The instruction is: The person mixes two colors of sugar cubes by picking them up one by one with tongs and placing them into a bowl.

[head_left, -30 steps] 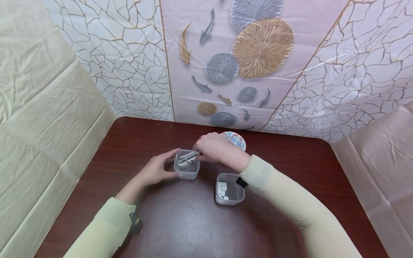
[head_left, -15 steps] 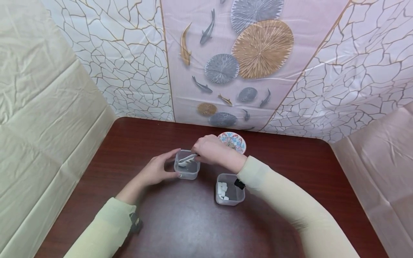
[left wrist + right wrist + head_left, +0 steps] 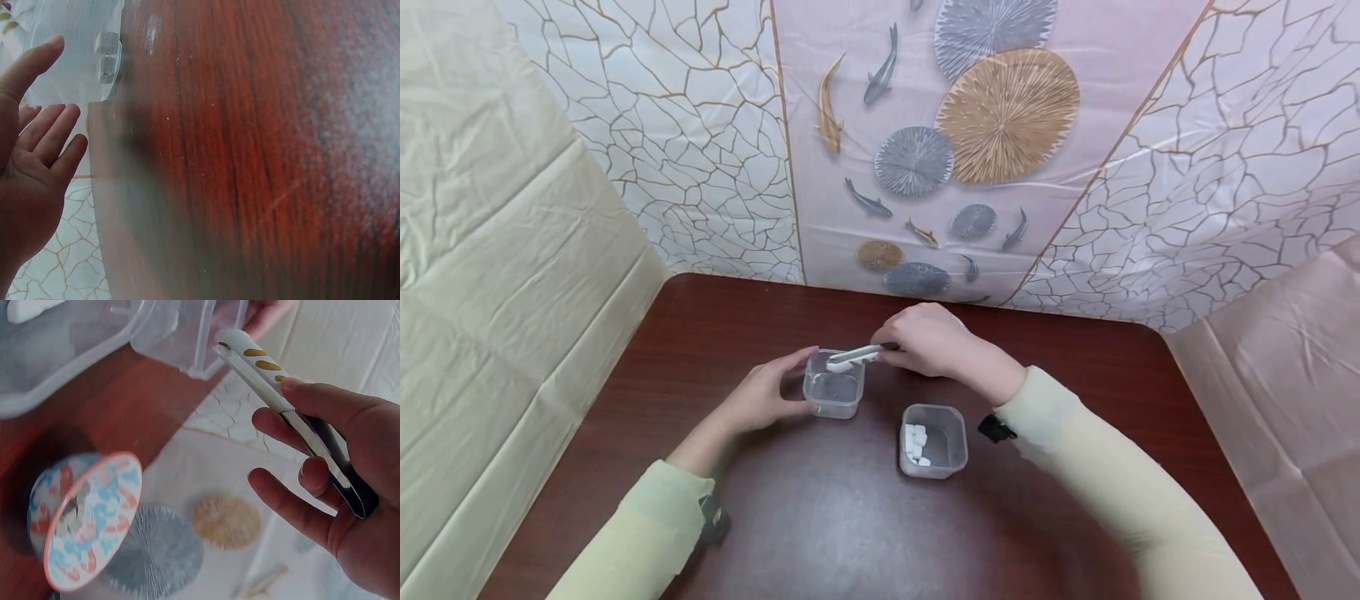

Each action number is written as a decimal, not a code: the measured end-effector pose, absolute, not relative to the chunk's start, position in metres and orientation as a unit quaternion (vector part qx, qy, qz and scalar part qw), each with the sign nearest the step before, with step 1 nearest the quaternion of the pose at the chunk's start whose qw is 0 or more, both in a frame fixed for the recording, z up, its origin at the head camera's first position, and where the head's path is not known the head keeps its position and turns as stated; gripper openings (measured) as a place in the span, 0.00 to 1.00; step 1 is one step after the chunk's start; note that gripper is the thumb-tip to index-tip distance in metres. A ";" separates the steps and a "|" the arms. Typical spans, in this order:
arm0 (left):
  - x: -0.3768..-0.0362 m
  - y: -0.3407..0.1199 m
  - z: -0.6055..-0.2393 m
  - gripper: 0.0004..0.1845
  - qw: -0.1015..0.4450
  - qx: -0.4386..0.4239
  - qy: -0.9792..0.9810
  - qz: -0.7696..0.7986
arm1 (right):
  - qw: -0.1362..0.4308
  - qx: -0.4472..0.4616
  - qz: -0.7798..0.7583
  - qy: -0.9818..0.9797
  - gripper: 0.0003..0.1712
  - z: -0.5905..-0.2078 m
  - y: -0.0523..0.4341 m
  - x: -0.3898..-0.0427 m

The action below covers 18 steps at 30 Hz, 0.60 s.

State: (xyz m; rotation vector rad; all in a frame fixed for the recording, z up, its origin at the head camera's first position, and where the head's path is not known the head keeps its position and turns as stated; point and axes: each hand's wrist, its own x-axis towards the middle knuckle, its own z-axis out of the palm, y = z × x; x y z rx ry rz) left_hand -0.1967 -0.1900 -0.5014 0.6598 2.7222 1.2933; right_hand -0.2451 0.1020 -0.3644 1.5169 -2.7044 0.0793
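Pinched in the right hand's (image 3: pixel 936 343) grip, white tongs (image 3: pixel 853 357) hang shut and empty above the far rim of the left clear container (image 3: pixel 833 393), which sits near the middle of the dark wooden desk (image 3: pixel 820 517). At that container's 9 o'clock side the left hand (image 3: pixel 762 396) steadies the wall with straight fingers, its grip wide and around nothing. Toward 4 o'clock from it stands a second clear container (image 3: pixel 933 439) holding a few white cubes (image 3: pixel 917 442). Judging by the count, most cubes await moving. A patterned bowl (image 3: pixel 84 519) shows only in the right wrist view, just beside the right hand.
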 end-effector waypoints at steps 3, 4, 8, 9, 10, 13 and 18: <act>-0.196 -0.190 -0.502 0.50 0.027 0.215 0.881 0.420 | 0.041 0.479 0.029 -0.877 0.02 -0.359 0.116 -0.244; -0.196 -0.190 -0.502 0.50 0.027 0.216 0.881 0.421 | 0.048 0.475 0.031 -0.878 0.01 -0.357 0.121 -0.244; -0.196 -0.190 -0.502 0.49 0.028 0.215 0.879 0.424 | 0.067 0.451 0.033 -0.889 0.03 -0.351 0.140 -0.244; -0.196 -0.190 -0.501 0.49 0.028 0.214 0.879 0.425 | 0.068 0.444 0.032 -0.893 0.04 -0.350 0.145 -0.245; -0.195 -0.190 -0.501 0.49 0.029 0.214 0.879 0.426 | 0.066 0.437 0.030 -0.897 0.04 -0.348 0.150 -0.246; -0.195 -0.190 -0.500 0.49 0.030 0.214 0.878 0.427 | 0.064 0.420 0.029 -0.905 0.04 -0.346 0.166 -0.247; -0.194 -0.189 -0.499 0.49 0.031 0.214 0.878 0.427 | 0.064 0.405 0.027 -0.912 0.05 -0.346 0.191 -0.252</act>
